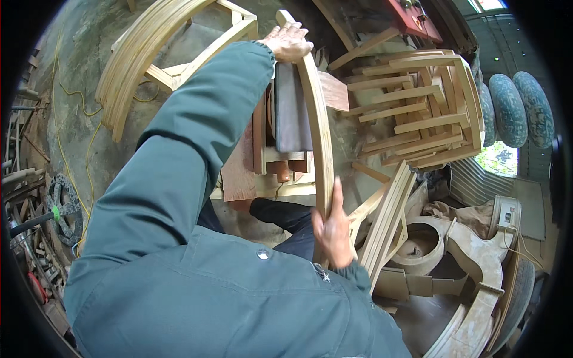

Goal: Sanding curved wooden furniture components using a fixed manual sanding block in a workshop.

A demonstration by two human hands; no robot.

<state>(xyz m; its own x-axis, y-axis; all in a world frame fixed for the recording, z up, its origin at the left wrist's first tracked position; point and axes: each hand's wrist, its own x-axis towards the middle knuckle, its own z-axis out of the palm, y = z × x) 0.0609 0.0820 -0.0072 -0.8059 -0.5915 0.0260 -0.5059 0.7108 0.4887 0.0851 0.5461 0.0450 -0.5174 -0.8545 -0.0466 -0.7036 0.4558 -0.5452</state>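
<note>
A long, gently curved wooden piece (318, 119) runs from the top middle down toward my body. Near its far end, my left hand (288, 42) grips it from above, with the fingers laid across the wood. My right hand (335, 232) holds the near end, its thumb and forefinger stretched along the piece. Just left of the wood is a wide grey belt (291, 116), which looks like a sanding belt, set in a wooden frame. A flat board (334, 91) sticks out to the right beyond the curved piece.
Curved wooden parts (140, 53) stand stacked at the upper left. Wooden frames (424, 110) are piled on the right, above long wooden strips (388, 224). A large bandsaw-like machine (477, 250) lies at the lower right. A yellow cord (89, 161) trails over the floor at left.
</note>
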